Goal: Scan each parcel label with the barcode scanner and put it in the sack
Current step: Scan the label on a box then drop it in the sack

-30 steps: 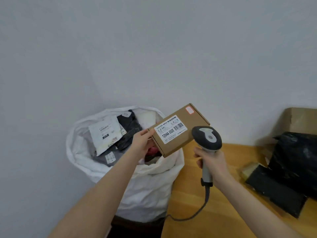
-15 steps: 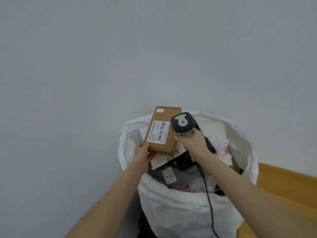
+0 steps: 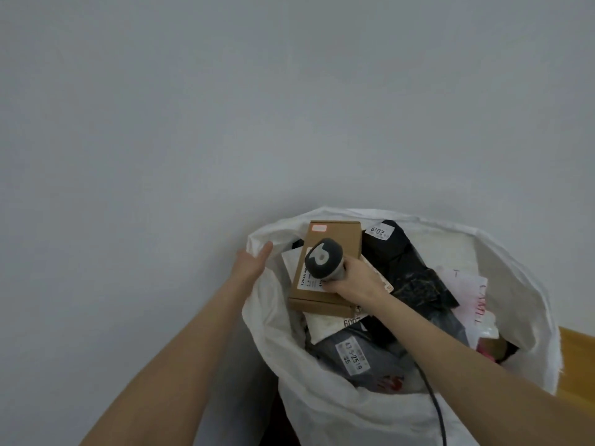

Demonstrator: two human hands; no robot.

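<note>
One box tops one sack; left hand spread, right hand grips one scanner.

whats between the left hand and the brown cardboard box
Head view: the rim of the white woven sack and a corner of a white flat parcel lie between the left hand and the brown cardboard box.

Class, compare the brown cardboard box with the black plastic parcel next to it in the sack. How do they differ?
The cardboard box is brown, rigid and flat-sided; the black parcel is a soft, crumpled bag. The scanner hides part of the box's label; the black parcel's label lies uncovered. Both carry white labels and lie in the white sack.
</note>
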